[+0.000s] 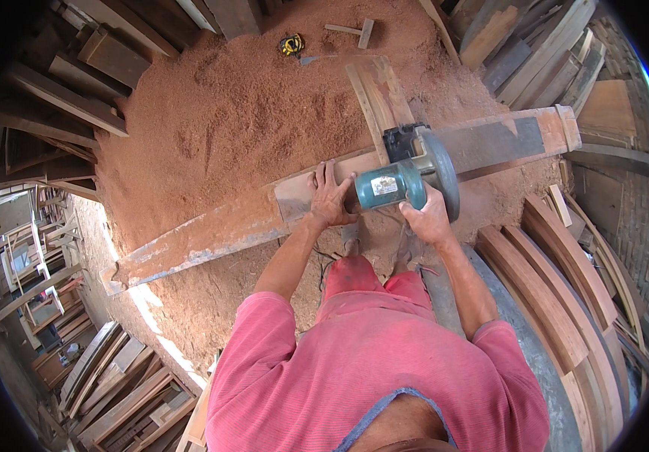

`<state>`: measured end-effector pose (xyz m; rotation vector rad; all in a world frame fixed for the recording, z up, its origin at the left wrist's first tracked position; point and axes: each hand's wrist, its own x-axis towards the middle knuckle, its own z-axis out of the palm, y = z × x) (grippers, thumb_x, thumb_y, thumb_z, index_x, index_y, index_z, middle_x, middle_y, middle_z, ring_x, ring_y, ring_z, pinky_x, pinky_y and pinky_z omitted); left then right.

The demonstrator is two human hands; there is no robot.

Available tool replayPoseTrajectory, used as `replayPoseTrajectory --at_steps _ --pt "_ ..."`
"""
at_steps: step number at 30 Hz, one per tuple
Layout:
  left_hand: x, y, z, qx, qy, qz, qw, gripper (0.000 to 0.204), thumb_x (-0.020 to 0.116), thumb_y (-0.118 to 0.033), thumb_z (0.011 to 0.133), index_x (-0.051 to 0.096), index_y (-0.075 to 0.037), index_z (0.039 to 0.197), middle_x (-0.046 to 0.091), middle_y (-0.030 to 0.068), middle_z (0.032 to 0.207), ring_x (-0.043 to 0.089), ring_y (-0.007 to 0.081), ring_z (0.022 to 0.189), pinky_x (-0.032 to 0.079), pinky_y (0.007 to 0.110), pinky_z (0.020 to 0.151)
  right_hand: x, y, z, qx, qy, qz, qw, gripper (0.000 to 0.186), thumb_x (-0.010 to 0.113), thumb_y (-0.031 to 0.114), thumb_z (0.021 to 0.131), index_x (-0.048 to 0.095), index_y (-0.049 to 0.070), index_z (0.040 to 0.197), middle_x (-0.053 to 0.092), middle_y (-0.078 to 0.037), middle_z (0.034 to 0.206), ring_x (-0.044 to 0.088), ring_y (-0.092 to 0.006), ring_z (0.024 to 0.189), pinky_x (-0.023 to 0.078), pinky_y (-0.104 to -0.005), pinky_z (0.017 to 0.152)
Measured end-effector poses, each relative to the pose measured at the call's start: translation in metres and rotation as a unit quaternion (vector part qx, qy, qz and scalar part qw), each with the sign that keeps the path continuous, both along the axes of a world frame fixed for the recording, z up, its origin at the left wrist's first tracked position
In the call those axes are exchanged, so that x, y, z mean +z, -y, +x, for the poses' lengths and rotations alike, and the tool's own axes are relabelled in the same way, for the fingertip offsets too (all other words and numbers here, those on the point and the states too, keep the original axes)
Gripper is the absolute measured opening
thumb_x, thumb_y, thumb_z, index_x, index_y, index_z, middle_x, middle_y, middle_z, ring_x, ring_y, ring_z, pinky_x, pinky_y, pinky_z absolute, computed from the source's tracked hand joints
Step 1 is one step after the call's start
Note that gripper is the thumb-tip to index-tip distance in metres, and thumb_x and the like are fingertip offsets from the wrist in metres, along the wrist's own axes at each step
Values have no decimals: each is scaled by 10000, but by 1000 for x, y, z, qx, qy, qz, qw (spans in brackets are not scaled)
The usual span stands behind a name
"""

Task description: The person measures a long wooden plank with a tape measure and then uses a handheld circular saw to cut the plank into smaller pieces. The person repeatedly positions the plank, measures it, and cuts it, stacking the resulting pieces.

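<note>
My right hand (pixel 430 218) is wrapped around the rear handle of a teal circular saw (pixel 382 187), whose round grey guard faces right. The saw rests across a wooden board (pixel 294 200) on a long, worn beam. Its black front part meets another wooden piece (pixel 393 94) that extends away from me. My left hand (pixel 331 197) lies with fingers spread on the board, just left of the saw's motor. The blade's edge is hidden by the guard and the saw's body.
The long beam (pixel 211 232) runs slantwise across the scene. Reddish sawdust (pixel 249 113) heaps up behind it, with a yellow-and-black tape measure (pixel 291 45) and small wood offcuts (pixel 365 34) on top. Curved wooden pieces (pixel 539 294) are stacked at right; planks (pixel 64 98) lean at far left.
</note>
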<state>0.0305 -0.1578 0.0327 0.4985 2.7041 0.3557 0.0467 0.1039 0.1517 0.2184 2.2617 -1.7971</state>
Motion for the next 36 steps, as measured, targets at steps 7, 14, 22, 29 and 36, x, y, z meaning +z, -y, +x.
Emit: replayPoseTrajectory --at_steps 7,14,22,29,36 --pt "1 0 -1 0 2 7 1000 1118 942 -570 446 537 -171 1410 208 307 1593 159 538 1483 153 693 1157 -4 1 -7 4 -3 1 1000 209 683 97 808 644 -21 977 612 -40 814 568 -135 772 501 -327 743" --pt "4 -2 -3 1 17 -2 1000 1030 936 -542 460 568 -140 1334 204 311 1592 162 538 1482 157 702 1157 -6 -1 -16 38 22 20 999 339 642 28 825 663 -38 1157 729 -153 980 684 -221 928 527 -370 901" --pt "7 -3 -4 4 27 -13 1000 1019 917 -540 480 561 -159 1355 203 304 1596 156 526 1491 149 685 1170 -9 1 -23 34 12 8 999 331 642 32 822 670 -36 1144 735 -153 975 689 -228 921 527 -368 898" --pt "6 -3 -4 3 28 -16 999 1049 917 -545 483 544 -167 1387 191 297 1601 145 527 1494 148 686 1172 -13 5 -29 16 -16 -7 1000 246 663 99 814 653 -25 1027 607 -31 828 551 -139 781 491 -327 753" --pt "7 -4 -5 3 32 -21 999 1061 918 -543 487 530 -188 1409 189 295 1599 137 528 1495 148 689 1171 -16 6 -35 20 -32 14 999 257 671 111 807 653 -29 1022 610 -47 821 559 -151 778 494 -338 754"
